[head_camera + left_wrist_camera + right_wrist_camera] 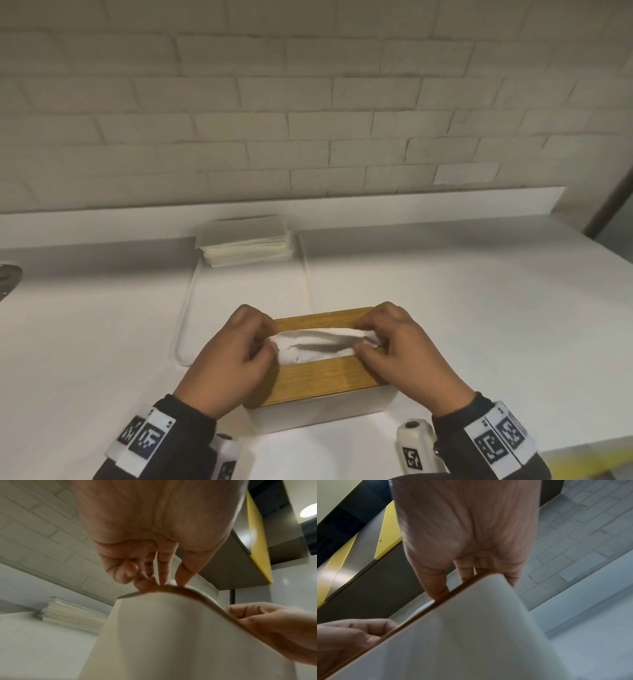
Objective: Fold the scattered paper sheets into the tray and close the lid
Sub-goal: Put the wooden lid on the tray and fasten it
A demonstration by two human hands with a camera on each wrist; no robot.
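A white tray (318,411) stands near the table's front edge with a wooden lid (318,377) lying on top of it. A white paper sheet (318,344) bulges up through the long slot in the lid. My left hand (263,339) pinches the sheet at the slot's left end. At the right end my right hand (371,337) pinches it between thumb and fingers. In the left wrist view the left fingertips (163,580) sit on the lid's edge (202,595) above the tray wall (171,635). The right wrist view shows the right fingers (436,585) on the lid rim over the tray wall (462,635).
A stack of folded paper sheets (245,245) lies at the back by the wall ledge, also visible as the stack (72,616). A clear plastic outline (186,308) runs from it towards the tray. A metal fitting (8,277) sits at the far left. The table's right edge (599,246) is near.
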